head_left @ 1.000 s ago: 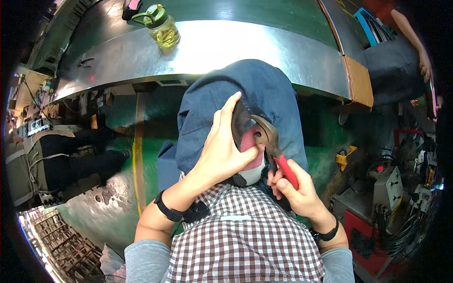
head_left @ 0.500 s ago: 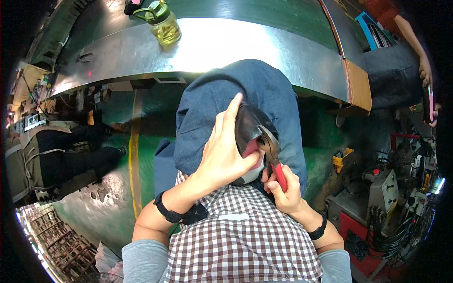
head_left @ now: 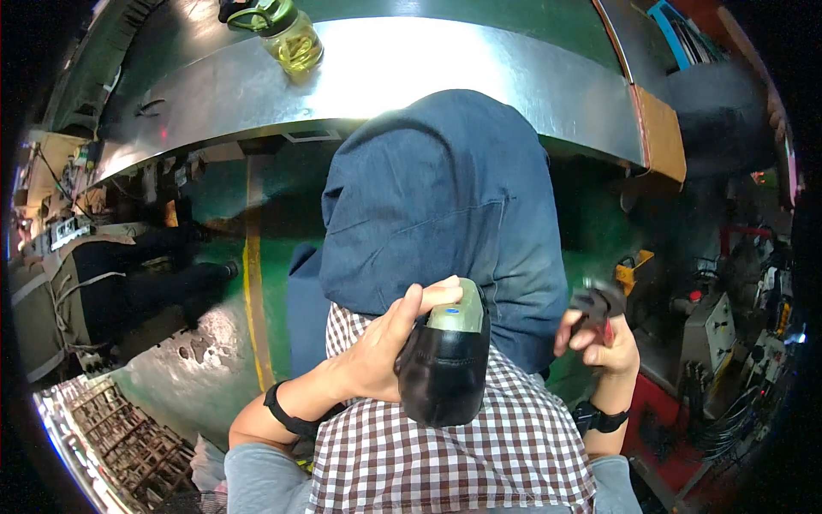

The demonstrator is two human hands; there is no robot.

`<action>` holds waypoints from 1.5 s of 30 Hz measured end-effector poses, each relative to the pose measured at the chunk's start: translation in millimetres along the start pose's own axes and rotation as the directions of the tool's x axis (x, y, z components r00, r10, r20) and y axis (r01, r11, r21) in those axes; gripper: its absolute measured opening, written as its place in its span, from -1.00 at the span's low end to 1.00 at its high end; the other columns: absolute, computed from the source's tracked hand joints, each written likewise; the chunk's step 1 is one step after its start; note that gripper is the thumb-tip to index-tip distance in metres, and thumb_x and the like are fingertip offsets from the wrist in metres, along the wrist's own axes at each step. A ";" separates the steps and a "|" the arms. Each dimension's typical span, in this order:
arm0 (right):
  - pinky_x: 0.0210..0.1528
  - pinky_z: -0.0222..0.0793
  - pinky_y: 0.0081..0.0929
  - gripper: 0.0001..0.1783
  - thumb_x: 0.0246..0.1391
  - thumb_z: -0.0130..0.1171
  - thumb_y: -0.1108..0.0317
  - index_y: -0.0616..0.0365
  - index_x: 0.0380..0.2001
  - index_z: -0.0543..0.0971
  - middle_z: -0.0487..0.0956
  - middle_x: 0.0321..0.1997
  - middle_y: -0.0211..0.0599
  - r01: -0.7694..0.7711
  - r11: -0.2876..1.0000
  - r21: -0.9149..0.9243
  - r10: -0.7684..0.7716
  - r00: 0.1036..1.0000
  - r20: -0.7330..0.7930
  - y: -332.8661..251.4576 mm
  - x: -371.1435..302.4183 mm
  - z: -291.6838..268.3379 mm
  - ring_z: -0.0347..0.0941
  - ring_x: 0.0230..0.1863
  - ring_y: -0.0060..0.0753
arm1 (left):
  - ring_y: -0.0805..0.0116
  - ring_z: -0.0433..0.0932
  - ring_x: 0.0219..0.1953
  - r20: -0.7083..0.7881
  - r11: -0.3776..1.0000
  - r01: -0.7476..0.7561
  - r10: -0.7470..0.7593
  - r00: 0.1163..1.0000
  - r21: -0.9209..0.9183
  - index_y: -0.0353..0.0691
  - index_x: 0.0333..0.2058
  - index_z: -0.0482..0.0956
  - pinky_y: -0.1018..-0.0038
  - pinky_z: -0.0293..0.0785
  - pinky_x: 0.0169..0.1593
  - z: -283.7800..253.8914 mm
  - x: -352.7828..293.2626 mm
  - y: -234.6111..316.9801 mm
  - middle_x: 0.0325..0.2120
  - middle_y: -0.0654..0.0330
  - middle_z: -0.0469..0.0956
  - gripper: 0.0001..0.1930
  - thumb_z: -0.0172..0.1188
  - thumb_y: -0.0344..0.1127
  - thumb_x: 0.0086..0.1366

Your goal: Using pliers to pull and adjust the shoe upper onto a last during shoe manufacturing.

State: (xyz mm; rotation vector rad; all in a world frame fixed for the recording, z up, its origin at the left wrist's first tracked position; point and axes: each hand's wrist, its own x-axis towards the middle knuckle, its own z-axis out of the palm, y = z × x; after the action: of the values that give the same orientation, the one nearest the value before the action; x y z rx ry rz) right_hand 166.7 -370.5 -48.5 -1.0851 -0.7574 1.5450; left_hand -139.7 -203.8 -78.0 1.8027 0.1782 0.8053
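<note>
My left hand is wrapped round the side of a black leather shoe upper, which is stretched over a pale green shoe last. A blue mark shows on the last, and the rounded black end points toward me, above my checked apron. Off to the right, apart from the shoe, my right hand is closed on red-handled pincers. Motion blurs their dark metal head. Blue trousers cover my raised knees just beyond the shoe.
A metal bench runs across the front, with a green-lidded bottle on it. Cardboard covers the bench's right end. At left is another person's dark-trousered leg; machinery stands at right, a metal rack at lower left.
The pincers have come off the shoe and swung right with my right hand. My left hand has brought the shoe nearer my body and turned it, so the last's green top shows.
</note>
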 end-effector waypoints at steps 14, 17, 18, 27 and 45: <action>-0.06 0.43 -0.38 -0.15 -0.40 0.62 0.06 0.24 0.02 0.57 0.51 -0.15 -0.20 0.244 0.583 -0.775 -0.439 0.897 -0.048 17.7 113.5 83.1 0.50 -0.12 -0.26 | 0.06 0.41 0.24 -0.209 0.842 0.538 -0.535 0.819 -0.046 -0.28 0.43 -0.23 0.28 0.30 0.29 -11.1 44.5 -15.9 0.21 -0.20 0.35 0.10 0.41 -0.44 0.08; -0.09 0.44 -0.37 -0.28 -0.27 0.57 0.20 0.23 0.03 0.56 0.52 -0.19 -0.21 0.173 0.592 -0.787 -0.436 0.890 -0.132 25.2 127.2 79.7 0.51 -0.17 -0.26 | 0.03 0.38 0.26 -0.152 0.828 0.559 -0.546 0.824 0.055 -0.26 0.43 -0.26 0.27 0.30 0.29 -16.7 43.8 -14.8 0.24 -0.23 0.31 0.12 0.42 -0.42 0.08; -0.10 0.44 -0.38 -0.34 -0.21 0.54 0.26 0.23 0.02 0.57 0.52 -0.21 -0.22 0.163 0.614 -0.772 -0.421 0.895 -0.145 25.5 128.5 78.7 0.51 -0.18 -0.28 | 0.03 0.28 0.33 -0.136 0.839 0.542 -0.532 0.836 0.043 -0.24 0.44 -0.29 0.26 0.29 0.30 -16.1 39.3 -21.3 0.32 -0.23 0.19 0.15 0.43 -0.41 0.07; -0.05 0.41 -0.42 -0.37 -0.17 0.51 0.28 0.36 -0.01 0.57 0.55 -0.16 -0.16 0.217 0.669 -0.711 -0.340 0.940 -0.034 18.8 138.2 56.7 0.52 -0.15 -0.28 | 0.10 0.15 0.39 0.049 0.702 0.682 -0.689 0.723 -0.205 0.00 0.46 -0.34 0.29 0.36 0.28 -32.5 35.4 -13.5 0.41 -0.09 -0.02 0.12 0.13 -0.74 0.05; -0.12 0.42 -0.54 -0.40 -0.13 0.27 0.52 0.22 0.09 0.52 0.49 -0.15 -0.25 0.052 0.683 -0.728 -0.200 0.973 -0.119 30.5 105.6 53.3 0.50 -0.16 -0.42 | 0.30 0.58 -0.56 -0.005 0.422 0.892 -0.904 0.427 -0.159 -0.13 0.39 0.03 0.37 0.51 -0.41 10.6 -1.4 -14.1 -0.55 0.10 0.58 -0.23 0.07 -0.43 0.19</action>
State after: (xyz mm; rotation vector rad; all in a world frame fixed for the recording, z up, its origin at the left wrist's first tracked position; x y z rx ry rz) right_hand 102.1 -272.4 -81.7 -1.6867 -1.3395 0.9876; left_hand -130.8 -207.3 -92.9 1.2290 1.0540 0.0740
